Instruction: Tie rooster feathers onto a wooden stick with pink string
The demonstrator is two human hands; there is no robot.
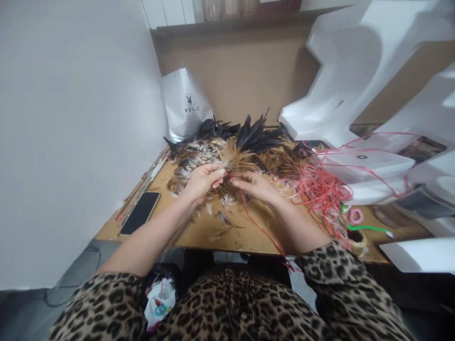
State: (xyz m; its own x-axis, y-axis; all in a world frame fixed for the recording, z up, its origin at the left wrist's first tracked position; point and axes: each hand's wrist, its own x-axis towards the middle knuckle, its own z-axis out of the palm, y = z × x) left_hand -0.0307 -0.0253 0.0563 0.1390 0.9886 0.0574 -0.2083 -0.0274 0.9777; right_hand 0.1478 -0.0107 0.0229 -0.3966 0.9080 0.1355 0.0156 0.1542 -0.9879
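My left hand [206, 180] pinches the base of a bunch of tan feathers [234, 155] over the table. Close beside it, my right hand [254, 183] has its fingers closed on a red string [249, 214], which trails down past the table's front edge. Just behind both hands lie a pile of mottled brown and white feathers [199, 154] and a spread of long black feathers [258, 132]. Small loose feathers [225, 220] are scattered in front of the hands. Exactly how the string meets the feather base is hidden by the fingers.
A dark phone [140, 213] lies at the left of the wooden table [202, 239]. Tangled red string [320, 189] heaps at the right, near a pink ring [356, 216] and white foam pieces [366, 163]. A white bag [185, 104] stands at the back left, beside the wall.
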